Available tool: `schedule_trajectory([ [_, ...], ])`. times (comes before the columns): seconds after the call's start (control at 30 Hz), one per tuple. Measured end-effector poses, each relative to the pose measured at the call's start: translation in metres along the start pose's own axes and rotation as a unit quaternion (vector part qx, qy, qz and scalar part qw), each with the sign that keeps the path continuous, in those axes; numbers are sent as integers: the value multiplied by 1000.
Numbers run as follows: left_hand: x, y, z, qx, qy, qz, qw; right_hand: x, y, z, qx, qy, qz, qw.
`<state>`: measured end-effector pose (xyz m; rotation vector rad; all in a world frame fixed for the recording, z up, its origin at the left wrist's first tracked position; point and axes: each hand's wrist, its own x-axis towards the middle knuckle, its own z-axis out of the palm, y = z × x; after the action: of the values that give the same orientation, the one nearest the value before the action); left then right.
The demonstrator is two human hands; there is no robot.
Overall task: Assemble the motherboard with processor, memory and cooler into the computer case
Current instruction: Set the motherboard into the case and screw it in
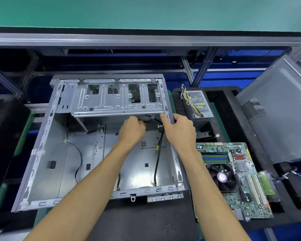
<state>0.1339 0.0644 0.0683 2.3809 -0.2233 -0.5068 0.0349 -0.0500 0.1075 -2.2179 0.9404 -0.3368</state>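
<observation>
Dark foam bench (146,223); computer case (42,145) steadied at its rim by right hand (179,129); left hand (132,131) seemingly gripping cable (158,153), best tucked aside before motherboard (233,180).

You have one open computer case (101,141) lying flat at the centre of the frame, and one motherboard (233,180) at lower right. That board carries one cooler fan (221,177) and two white expansion slots (255,188). One power supply (197,106) sits right of centre, and one grey side panel (281,115) leans at the right edge. Two hands are in the case: your left hand (131,130) and your right hand (180,130). Two black cables (157,160) show clearly on the case floor.
</observation>
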Motion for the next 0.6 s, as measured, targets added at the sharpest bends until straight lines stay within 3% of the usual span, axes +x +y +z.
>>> schedule_trajectory([
  [0.13,-6,-9,-13,197,48,45,978,1,1,1,-6,2,2,1000],
  [0.2,-13,0,-12,137,48,96,985,2,1,1,-8,-2,5,1000],
  [0.3,-26,17,-3,-63,-100,65,991,2,0,2,-18,-4,6,1000],
  [0.4,-33,22,6,-108,-213,65,969,3,0,2,-19,1,5,1000],
  [0.47,-29,19,4,-113,-215,49,969,3,0,3,-18,4,3,1000],
  [0.6,-15,14,4,-50,-133,62,988,3,1,2,-13,3,-1,1000],
])
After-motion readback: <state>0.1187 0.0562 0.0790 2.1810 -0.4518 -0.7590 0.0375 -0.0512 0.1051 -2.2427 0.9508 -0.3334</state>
